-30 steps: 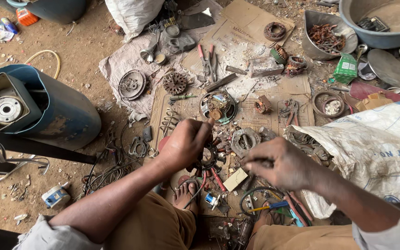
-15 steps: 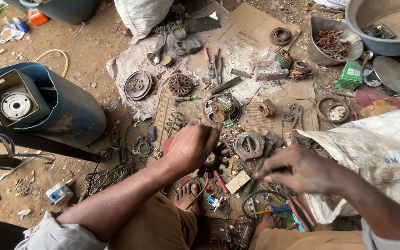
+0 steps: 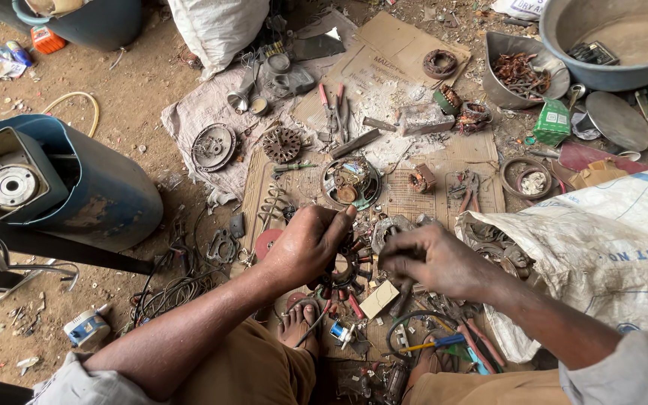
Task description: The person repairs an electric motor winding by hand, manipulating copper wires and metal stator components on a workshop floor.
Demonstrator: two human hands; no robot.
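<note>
I sit on the ground over flattened cardboard (image 3: 414,196) strewn with motor parts. My left hand (image 3: 306,244) grips a round wound stator (image 3: 348,271) with reddish copper coils, held just above my bare foot (image 3: 294,330). My right hand (image 3: 430,259) is closed around a dark tool handle whose tip reaches the stator's right side. A small cream card (image 3: 379,299) lies just below the stator. Most of the stator is hidden under my left palm.
A blue drum (image 3: 106,196) lies at left. A white sack (image 3: 601,247) fills the right. Round motor plates (image 3: 213,147), pliers (image 3: 331,105), a metal basin (image 3: 609,37) and a bowl of scrap (image 3: 523,75) lie beyond. Loose wires (image 3: 174,289) sprawl near my left knee.
My right hand has moved left and closed in on the stator with the tool. My left hand has stayed on the stator, fingers shifting over its top.
</note>
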